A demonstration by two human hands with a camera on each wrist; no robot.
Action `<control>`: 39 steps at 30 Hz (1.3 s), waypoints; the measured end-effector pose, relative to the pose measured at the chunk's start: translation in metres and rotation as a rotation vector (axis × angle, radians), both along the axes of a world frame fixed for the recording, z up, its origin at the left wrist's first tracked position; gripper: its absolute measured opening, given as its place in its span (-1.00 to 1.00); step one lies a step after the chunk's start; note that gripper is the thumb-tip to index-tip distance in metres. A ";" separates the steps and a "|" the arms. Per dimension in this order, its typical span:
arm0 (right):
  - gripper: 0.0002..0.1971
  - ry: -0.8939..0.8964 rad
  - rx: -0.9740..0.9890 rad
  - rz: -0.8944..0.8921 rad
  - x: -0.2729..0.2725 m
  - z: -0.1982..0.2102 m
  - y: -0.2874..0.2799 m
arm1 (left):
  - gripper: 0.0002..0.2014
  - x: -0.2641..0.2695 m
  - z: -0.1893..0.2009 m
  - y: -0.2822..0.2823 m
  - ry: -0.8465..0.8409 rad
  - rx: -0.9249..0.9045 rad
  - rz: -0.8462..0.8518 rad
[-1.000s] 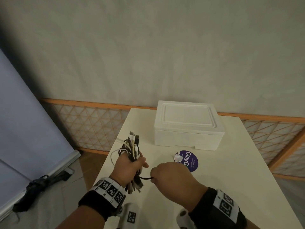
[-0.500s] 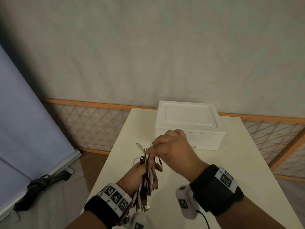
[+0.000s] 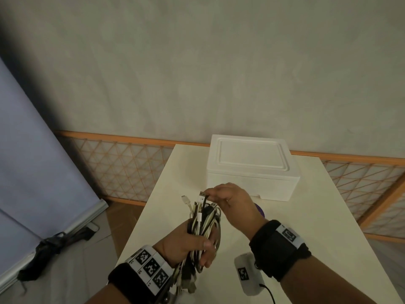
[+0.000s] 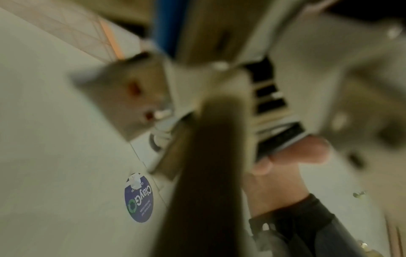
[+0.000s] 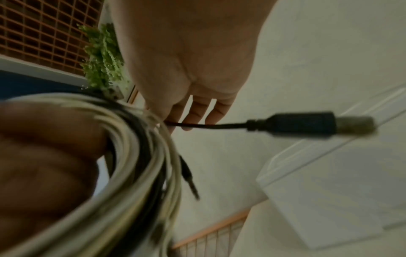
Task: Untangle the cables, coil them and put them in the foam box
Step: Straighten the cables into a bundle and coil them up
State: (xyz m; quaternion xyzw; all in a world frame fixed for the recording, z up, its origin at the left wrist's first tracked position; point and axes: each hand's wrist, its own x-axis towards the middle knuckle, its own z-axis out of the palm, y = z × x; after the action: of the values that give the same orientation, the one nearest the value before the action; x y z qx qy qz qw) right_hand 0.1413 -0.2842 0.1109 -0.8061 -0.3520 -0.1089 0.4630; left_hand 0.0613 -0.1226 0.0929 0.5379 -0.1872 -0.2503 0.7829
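Note:
My left hand (image 3: 200, 249) grips a tangled bundle of white and black cables (image 3: 202, 220), held upright above the near left part of the cream table (image 3: 317, 216). My right hand (image 3: 211, 194) pinches a black cable just below its USB plug (image 3: 202, 195) at the top of the bundle. In the right wrist view the fingertips (image 5: 189, 121) hold the thin black cable, and the black USB plug (image 5: 307, 125) sticks out to the right of the cable bundle (image 5: 142, 156). The white foam box (image 3: 252, 167) stands behind the hands with its lid on.
A round purple sticker (image 4: 138, 203) lies on the table, mostly hidden under my right hand in the head view. An orange-framed lattice fence (image 3: 122, 167) runs behind the table. A dark folded umbrella (image 3: 50, 244) lies on the floor at left, below a blue-grey panel (image 3: 32, 161).
My right hand rose from a low black cable near the table to the top of the bundle and now pinches the black plug end. My left hand turned the bundle upright and drew it nearer.

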 end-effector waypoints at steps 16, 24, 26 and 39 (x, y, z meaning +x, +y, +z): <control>-0.12 0.879 0.635 0.242 -0.030 -0.009 0.015 | -0.90 0.017 0.014 -0.008 -0.095 -0.315 -0.170; 0.04 1.069 0.744 0.466 -0.031 -0.003 0.013 | -0.86 0.015 0.035 -0.015 -0.125 -0.337 -0.267; -0.09 1.066 0.674 0.390 -0.031 0.005 0.012 | -0.88 0.016 0.031 -0.013 -0.095 -0.377 -0.235; -0.54 0.646 0.287 -0.326 -0.014 -0.008 0.007 | -0.91 0.009 0.012 -0.020 0.209 0.194 0.640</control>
State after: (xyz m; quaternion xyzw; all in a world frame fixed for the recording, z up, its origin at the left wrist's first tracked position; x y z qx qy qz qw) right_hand 0.1271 -0.2769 0.1033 -0.7711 -0.0365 0.0304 0.6349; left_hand 0.0704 -0.1428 0.1049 0.6125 0.0968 -0.0627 0.7820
